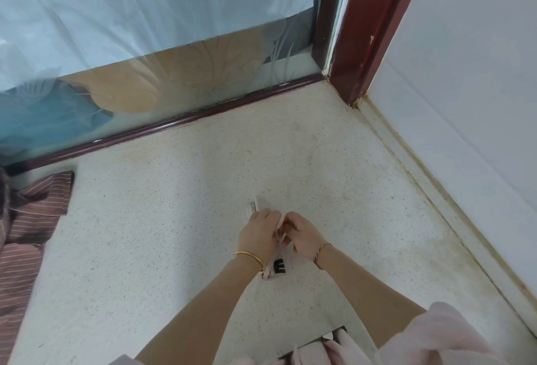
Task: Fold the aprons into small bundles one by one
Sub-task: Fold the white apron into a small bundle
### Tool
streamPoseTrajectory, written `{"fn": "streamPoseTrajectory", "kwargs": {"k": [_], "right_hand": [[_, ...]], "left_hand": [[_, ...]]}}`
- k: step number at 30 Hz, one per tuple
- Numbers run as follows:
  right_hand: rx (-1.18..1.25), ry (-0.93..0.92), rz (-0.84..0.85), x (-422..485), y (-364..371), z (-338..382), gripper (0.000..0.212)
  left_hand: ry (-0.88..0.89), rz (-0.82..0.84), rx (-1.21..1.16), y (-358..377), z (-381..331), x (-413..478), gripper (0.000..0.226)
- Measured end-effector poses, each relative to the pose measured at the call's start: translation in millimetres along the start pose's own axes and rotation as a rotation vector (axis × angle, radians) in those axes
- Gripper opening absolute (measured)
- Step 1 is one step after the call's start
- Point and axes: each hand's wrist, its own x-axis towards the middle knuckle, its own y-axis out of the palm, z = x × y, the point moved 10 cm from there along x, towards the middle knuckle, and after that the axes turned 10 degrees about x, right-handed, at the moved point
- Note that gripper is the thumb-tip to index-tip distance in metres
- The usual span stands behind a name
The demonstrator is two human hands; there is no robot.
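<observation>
My left hand (257,232) and my right hand (302,235) meet over the speckled counter (174,219), both with fingers curled round a small pale pink bundle with white strap ends (257,204). A pink strap with a black patch (276,267) hangs from it between my wrists. Most of the bundle is hidden by my fingers. A brown striped apron (32,213) lies crumpled at the left edge. More pale pink cloth (328,347) lies at the bottom near my body.
A glass pane with a dark red frame (174,127) borders the counter at the back. A white wall (465,103) and its stained joint (436,199) run along the right. A dark red post (369,30) stands in the corner.
</observation>
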Motion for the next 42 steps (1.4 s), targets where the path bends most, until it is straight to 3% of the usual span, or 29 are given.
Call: {"fn": "streamPoseTrajectory", "kwargs": {"k": [3, 9, 16, 19, 24, 28, 30, 32, 38, 42], "right_hand": [[0.046, 0.016, 0.011, 0, 4, 0, 0.024], [0.154, 0.096, 0.143, 2, 12, -8, 0.038], [0.21, 0.102, 0.135, 3, 9, -14, 0.017], [0.032, 0.066, 0.116, 4, 7, -4, 0.01], [-0.41, 0.044, 0.138, 10, -6, 12, 0.031], [-0.251, 0.028, 0.064, 15, -39, 13, 0.035], [-0.243, 0.021, 0.033, 12, -48, 8, 0.036], [-0.331, 0.01, 0.018, 12, -51, -1, 0.042], [-0.676, 0.106, -0.171, 10, -68, -21, 0.046], [-0.715, 0.137, -0.162, 11, -60, -21, 0.042]], "left_hand": [[0.001, -0.083, 0.003, -3, 0, -4, 0.018], [-0.097, -0.069, -0.134, -1, 19, -5, 0.014], [0.012, 0.039, -0.208, 4, 22, 0, 0.014], [0.046, 0.094, -0.214, 7, 20, 4, 0.019], [0.024, 0.096, -0.203, 7, 19, 10, 0.018], [-0.037, -0.001, -0.213, 1, 31, 8, 0.006], [-0.046, -0.08, -0.091, -4, 37, 5, 0.014], [-0.051, -0.105, 0.034, -7, 43, 3, 0.022], [-0.194, -0.041, 0.117, -7, 75, -6, 0.033], [-0.345, 0.008, -0.406, -4, 79, -6, 0.037]]}}
